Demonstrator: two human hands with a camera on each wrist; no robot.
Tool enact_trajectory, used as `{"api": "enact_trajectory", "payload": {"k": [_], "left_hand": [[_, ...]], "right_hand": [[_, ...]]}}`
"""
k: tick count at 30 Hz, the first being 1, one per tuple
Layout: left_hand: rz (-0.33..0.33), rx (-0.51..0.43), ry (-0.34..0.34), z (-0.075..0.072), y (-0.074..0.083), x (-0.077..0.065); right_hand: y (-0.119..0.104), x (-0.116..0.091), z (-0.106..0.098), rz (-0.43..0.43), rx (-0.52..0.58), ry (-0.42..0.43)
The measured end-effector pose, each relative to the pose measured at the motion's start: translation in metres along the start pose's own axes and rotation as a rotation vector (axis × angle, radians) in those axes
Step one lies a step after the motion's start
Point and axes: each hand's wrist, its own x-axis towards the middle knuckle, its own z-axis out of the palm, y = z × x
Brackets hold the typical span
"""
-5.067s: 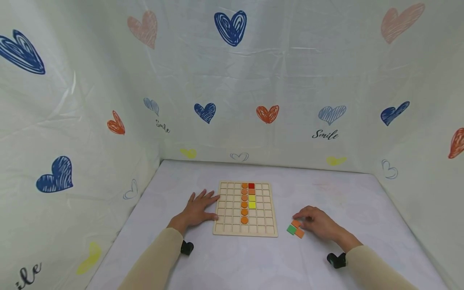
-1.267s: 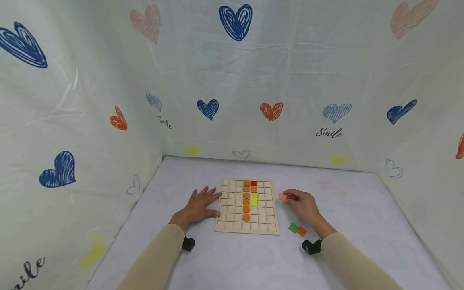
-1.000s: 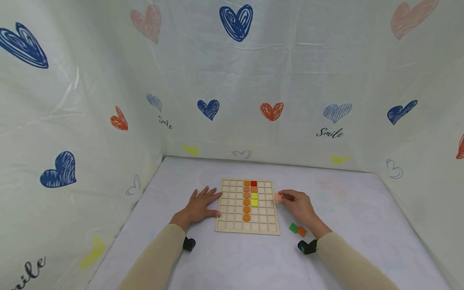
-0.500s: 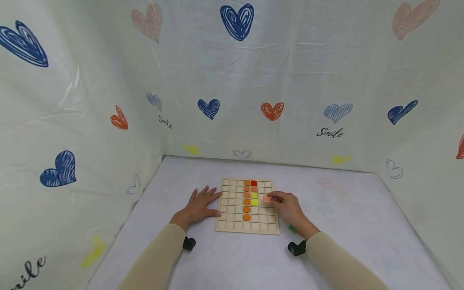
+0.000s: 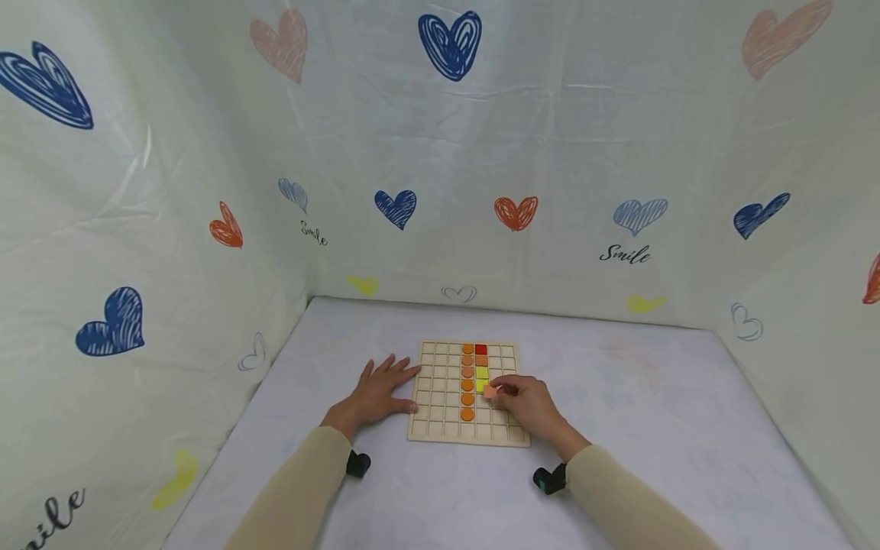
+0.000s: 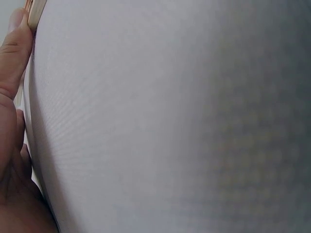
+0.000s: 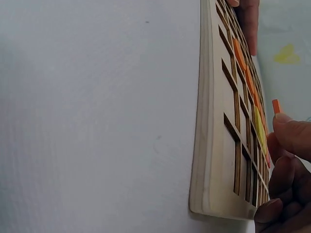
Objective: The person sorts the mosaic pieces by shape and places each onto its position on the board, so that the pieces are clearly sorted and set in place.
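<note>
A wooden grid board point(image 5: 440, 432) lies on the table, and its near side shows large in the right wrist view. One column holds several round orange discs point(image 5: 467, 399). Beside them sit a red square tile point(image 5: 480, 349), an orange tile point(image 5: 481, 360) and two yellow tiles point(image 5: 482, 373). My right hand point(image 5: 529, 403) pinches an orange square tile point(image 5: 490, 391) between thumb and fingers, just over the cell below the lower yellow tile; in the right wrist view this tile point(image 7: 276, 106) stands off the board. My left hand point(image 5: 374, 393) lies with fingers spread, thumb and fingertips touching the board's left edge.
The white-covered table point(image 5: 426, 496) extends around the board. A white curtain point(image 5: 584, 153) with printed hearts hangs behind and at both sides. The green and orange tiles seen earlier to the board's right are hidden behind my right hand and forearm.
My right hand picked up an orange tile from the loose ones on the right and carried it left, over the board to beside the lower yellow tile. My left hand has stayed in place.
</note>
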Motion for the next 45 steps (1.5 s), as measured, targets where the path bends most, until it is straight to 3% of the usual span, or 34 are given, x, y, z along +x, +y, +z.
{"api": "enact_trajectory", "payload": {"k": [10, 21, 29, 41, 45], "left_hand": [[0.018, -0.007, 0.011, 0.000, -0.001, -0.001], [0.029, -0.011, 0.010, -0.001, -0.001, -0.002], [0.026, -0.016, 0.003, -0.003, 0.001, -0.003], [0.034, -0.018, 0.008, -0.002, -0.001, -0.003], [0.034, -0.016, 0.008, -0.002, -0.002, -0.002]], "right_hand": [[-0.006, -0.004, 0.006, -0.066, -0.080, -0.008], [-0.010, -0.005, 0.009, -0.065, -0.165, -0.034], [-0.012, -0.004, 0.009, -0.054, -0.158, -0.047], [-0.010, -0.005, 0.010, -0.113, -0.172, -0.023], [-0.011, -0.004, 0.009, -0.090, -0.171, -0.017]]}}
